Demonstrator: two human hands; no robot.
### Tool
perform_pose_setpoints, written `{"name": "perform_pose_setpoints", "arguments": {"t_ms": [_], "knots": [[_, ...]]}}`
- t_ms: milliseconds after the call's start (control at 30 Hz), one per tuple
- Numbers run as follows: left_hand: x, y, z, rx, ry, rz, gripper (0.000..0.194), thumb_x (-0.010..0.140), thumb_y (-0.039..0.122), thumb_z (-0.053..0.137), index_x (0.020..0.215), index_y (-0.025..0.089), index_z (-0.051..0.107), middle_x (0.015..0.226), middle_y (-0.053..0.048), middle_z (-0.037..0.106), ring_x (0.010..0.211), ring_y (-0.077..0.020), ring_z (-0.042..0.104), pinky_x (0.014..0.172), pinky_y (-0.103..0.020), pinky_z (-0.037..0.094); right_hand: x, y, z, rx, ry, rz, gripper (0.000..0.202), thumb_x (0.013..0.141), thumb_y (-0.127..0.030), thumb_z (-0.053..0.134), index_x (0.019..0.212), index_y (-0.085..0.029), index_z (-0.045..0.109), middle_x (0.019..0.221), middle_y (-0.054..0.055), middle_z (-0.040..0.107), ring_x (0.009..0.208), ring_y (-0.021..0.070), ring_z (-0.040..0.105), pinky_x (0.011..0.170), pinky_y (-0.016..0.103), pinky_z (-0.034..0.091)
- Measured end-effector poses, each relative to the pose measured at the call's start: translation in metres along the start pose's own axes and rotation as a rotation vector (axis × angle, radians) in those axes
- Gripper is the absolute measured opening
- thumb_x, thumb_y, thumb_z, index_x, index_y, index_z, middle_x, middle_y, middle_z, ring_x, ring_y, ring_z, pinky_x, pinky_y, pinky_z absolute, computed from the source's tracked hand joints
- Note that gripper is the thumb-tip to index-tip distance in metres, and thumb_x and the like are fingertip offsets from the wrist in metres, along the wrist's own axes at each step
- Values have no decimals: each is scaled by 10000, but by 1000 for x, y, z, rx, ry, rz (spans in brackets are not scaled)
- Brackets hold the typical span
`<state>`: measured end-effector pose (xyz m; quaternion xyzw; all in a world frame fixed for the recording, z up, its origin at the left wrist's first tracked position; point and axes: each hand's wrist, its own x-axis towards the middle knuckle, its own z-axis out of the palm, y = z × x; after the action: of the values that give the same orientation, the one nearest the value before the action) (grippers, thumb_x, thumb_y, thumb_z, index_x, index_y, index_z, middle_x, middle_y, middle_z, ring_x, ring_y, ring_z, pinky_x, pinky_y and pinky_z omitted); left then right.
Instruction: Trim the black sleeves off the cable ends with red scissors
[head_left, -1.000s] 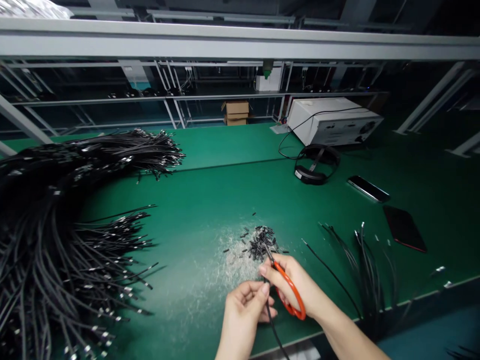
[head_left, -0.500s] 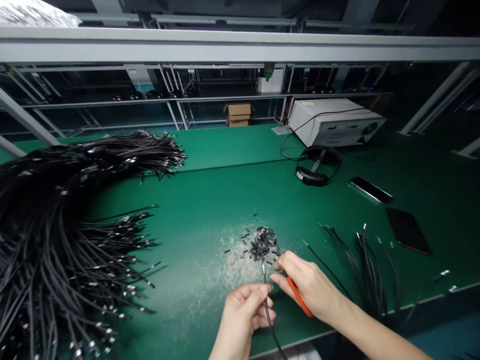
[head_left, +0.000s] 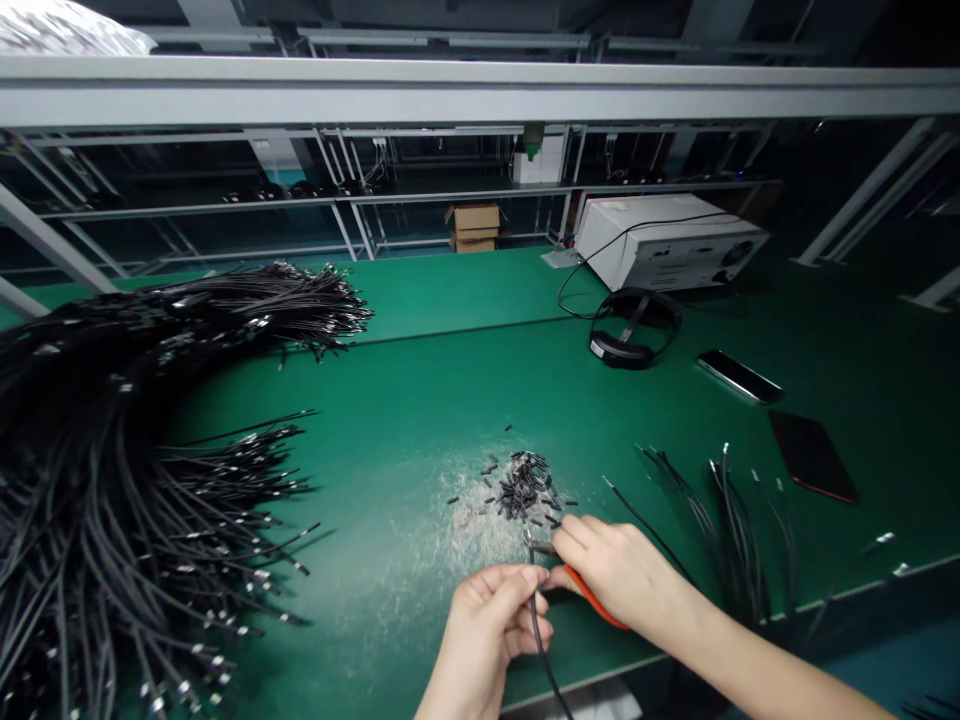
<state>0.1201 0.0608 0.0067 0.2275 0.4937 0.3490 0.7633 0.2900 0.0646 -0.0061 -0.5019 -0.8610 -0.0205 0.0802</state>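
The black cable (head_left: pixel 535 625) is located at the lower centre of the frame. Its long axis runs nearly upright in the picture, from the bottom edge to a bright tip at centre, leaning slightly left at the top; the tip points up the frame, away from the wearer. Expected handling: light, flexible along its length, smooth-jacketed; the tip is probably the most delicate part. Recommended hold: pinch the jacket just below the tip, where the free end is short and bends least.

The left hand (head_left: pixel 491 612) grips the cable there between thumb and fingers. The right hand (head_left: pixel 619 562) is closed on an orange-handled cutter (head_left: pixel 594 600); its blades lie at the cable tip, but whether they are closed cannot be determined.

Above the tip: a pile of short black pieces (head_left: pixel 525 484) amid pale fibres (head_left: pixel 476 530). Right: loose cables (head_left: pixel 733 540). Left: a large cable bundle (head_left: pixel 97 420).
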Motion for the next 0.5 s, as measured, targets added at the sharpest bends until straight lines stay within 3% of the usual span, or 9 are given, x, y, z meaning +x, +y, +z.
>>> {"name": "perform_pose_setpoints", "arguments": {"t_ms": [133,500], "knots": [[2,-2,-4,11,-1,8,218,660,300,727,718,93,693,546,-17,617,406,-65,535,430,-173,447,2,4,-3,9,10,-52,133,868,-277,521,769,-191,498,735,12,560,646,156,528,509,250,305],[14,-7,-12,22,-7,49,193,705,286,693,746,97,677,578,-9,609,436,-61,537,461,-176,458,16,12,-6,42,-137,-72,171,843,-339,563,769,-188,535,739,11,618,638,160,587,473,247,264]]}}
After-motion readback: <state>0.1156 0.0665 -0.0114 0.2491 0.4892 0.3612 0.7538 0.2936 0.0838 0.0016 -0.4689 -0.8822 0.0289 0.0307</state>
